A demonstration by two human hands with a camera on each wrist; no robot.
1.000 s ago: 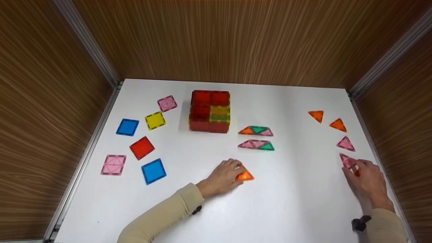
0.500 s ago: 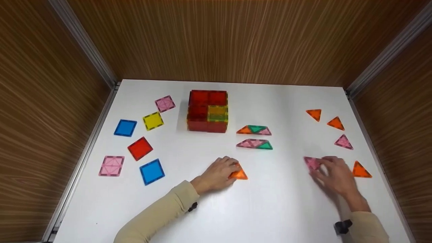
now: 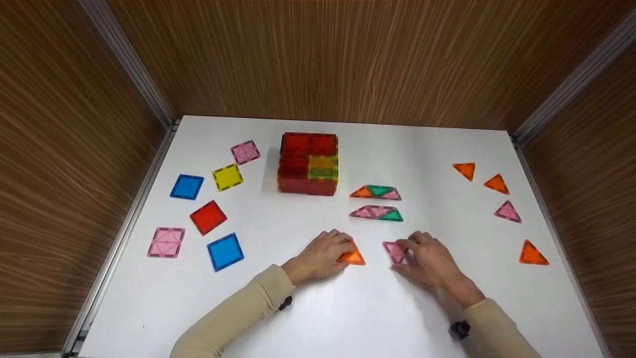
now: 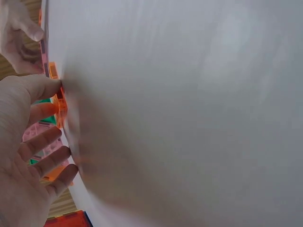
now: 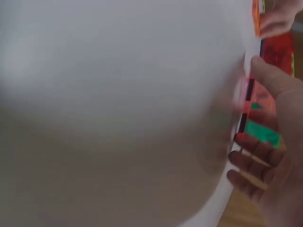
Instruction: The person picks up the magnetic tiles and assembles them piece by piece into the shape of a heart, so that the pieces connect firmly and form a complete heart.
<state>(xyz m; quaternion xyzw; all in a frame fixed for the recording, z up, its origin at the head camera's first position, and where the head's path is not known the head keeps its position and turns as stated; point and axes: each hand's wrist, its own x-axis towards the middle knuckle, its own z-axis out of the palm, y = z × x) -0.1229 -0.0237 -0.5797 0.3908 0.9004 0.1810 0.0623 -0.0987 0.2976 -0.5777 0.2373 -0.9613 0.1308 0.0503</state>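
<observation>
In the head view my left hand [image 3: 320, 254] rests low at the middle of the white table, thumb and fingers holding an orange triangular magnetic tile [image 3: 355, 255]. The left wrist view shows that tile [image 4: 60, 106] edge-on between thumb and index finger, the other fingers spread. A short gap to the right, my right hand [image 3: 433, 261] pinches a pink triangular magnetic tile [image 3: 394, 252], one point towards me. Its dark-marked edge [image 5: 246, 105] shows beside the thumb in the right wrist view. Part of each tile is hidden by fingers.
Behind the hands lie two trapezoids of joined triangles, one multicoloured [image 3: 377, 192], one pink and green [image 3: 376, 213]. A red tile box [image 3: 307, 187] stands farther back. Square tiles, including a blue one [image 3: 225, 251], lie left; loose triangles, including an orange one [image 3: 533, 253], lie right.
My right hand has carried the pink triangle left from the right edge to near the left hand, uncovering an orange triangle there. My left hand has shifted slightly left with its orange tile.
</observation>
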